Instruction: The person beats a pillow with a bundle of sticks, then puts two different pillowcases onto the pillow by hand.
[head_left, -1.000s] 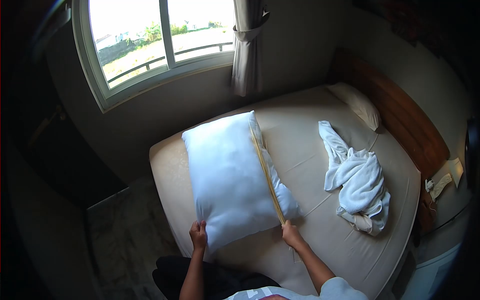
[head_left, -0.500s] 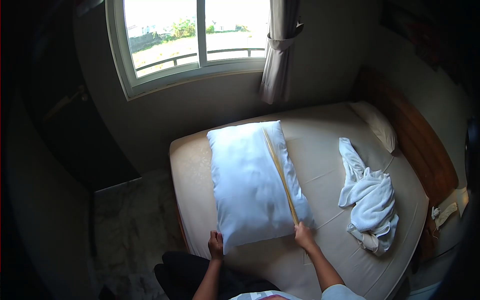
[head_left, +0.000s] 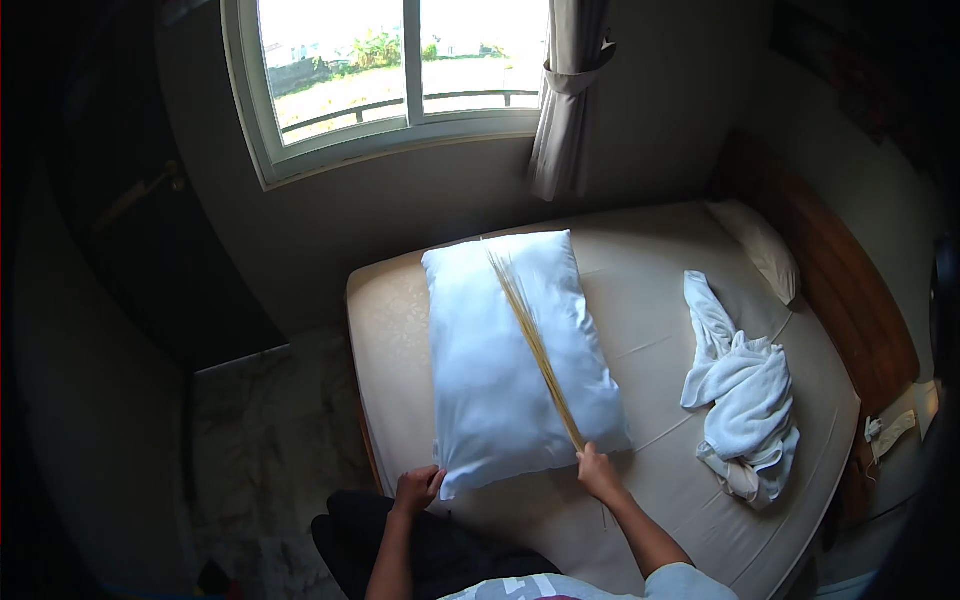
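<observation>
Bed point(head_left: 660, 310) under window point(head_left: 408, 125); white pillow point(head_left: 475, 370) on it, long axis near–far, just beyond both hands. R hand point(head_left: 602, 474) = nearer to broom point(head_left: 540, 362), grip closed round its near end; sticks slant far-left over pillow. L hand point(head_left: 416, 490) at pillow's near-left corner, can't tell if pinching.

Daylight from the white-framed sliding window point(head_left: 412, 60) lights the dim room, its panes blown out to near white with only pale greenery readable. The plump white rectangular pillow point(head_left: 480, 370) catches the most light indoors and takes a bluish cast, while the flat dark door point(head_left: 140, 250) sinks into shadow. Wide-angle distortion bows the window's sill, black vignetting swallows the corners, and the fine tips of the yellow straw bundle point(head_left: 540, 355) look soft.
</observation>
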